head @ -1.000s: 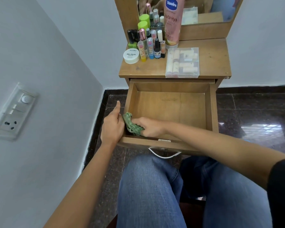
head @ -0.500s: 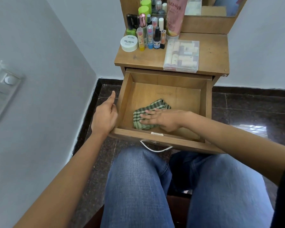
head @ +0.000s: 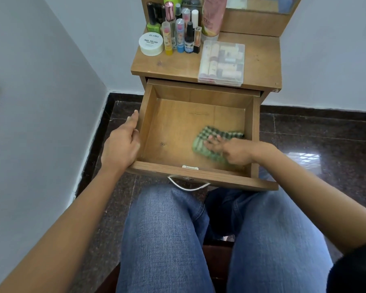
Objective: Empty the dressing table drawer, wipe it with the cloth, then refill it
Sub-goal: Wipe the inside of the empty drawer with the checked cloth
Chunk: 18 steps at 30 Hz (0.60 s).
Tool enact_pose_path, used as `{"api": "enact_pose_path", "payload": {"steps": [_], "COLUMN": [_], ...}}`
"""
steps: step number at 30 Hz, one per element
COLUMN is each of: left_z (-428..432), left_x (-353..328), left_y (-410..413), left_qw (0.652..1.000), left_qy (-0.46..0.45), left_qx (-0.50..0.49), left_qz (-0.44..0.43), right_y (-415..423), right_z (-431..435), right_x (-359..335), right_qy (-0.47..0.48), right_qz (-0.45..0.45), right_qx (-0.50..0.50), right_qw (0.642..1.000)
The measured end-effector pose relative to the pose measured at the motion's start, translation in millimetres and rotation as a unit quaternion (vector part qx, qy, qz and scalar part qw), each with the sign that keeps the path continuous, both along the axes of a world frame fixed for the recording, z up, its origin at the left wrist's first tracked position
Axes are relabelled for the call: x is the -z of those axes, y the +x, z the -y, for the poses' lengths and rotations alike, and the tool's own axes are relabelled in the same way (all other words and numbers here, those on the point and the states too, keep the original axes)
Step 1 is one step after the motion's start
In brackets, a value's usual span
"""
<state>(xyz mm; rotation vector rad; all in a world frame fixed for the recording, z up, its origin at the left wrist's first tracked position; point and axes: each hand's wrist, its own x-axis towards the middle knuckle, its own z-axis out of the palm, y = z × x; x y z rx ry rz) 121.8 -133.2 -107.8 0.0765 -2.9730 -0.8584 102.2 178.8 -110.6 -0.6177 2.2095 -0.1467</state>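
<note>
Head view, single camera. The drawer (head: pixel 173 127) of the dressing table is pulled fully out over my operator's knees in blue jeans (head: pixel 167 229); its metal handle (head: pixel 188 185) hangs at the front. The only thing inside is the green checked cloth (head: pixel 199 142), lying on the drawer floor towards the right wall, nearer the front. The right hand (head: pixel 230 149) lies on the cloth with fingers (head: pixel 212 140) stretched out flat, pressing it down. Hand and cloth are motion-blurred, so I cannot make out finer detail. The left hand (head: pixel 123 142) grips the drawer's left wall near the front corner, thumb along the rim. On the tabletop (head: pixel 173 64) above: a white tub labelled NAIL POLISH (head: pixel 151 43), a cluster of small bottles (head: pixel 180 30) behind and beside it, a tall pink bottle (head: pixel 211 17), and a clear plastic box (head: pixel 222 63) at the front edge. Dark polished floor (head: pixel 315 140) below.
</note>
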Motion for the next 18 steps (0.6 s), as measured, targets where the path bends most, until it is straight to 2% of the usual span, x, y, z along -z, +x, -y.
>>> {"api": "enact_pose_path", "payload": {"steps": [3,8,11,15,18], "left_z": [-0.1,-0.6,-0.2,-1.3,-3.0], "left_x": [3.0,3.7,2.6,-0.9,-3.1], "left_y": [-1.0,-0.8,-0.1,0.1,0.8], "left_qw": [1.0,0.999,1.0,1.0,1.0], "left_qy": [-0.005,-0.028,-0.024,-0.015,-0.017], "left_qx": [0.013,0.019,0.015,0.018,0.014], "left_qz": [0.004,0.003,0.009,0.018,0.022], "right_y": [18.4,2.4,-17.7,-25.2,-21.8], "right_z": [8.3,36.2,38.4,34.0,30.6], "right_x": [2.8,11.8,13.1,17.0,19.5], "right_qy": [-0.031,-0.078,-0.051,0.031,0.056], "right_qz": [0.042,-0.041,-0.086,-0.155,-0.159], "right_qx": [-0.054,0.004,0.036,0.046,0.05], "right_qw": [0.997,0.996,0.994,0.986,0.984]}}
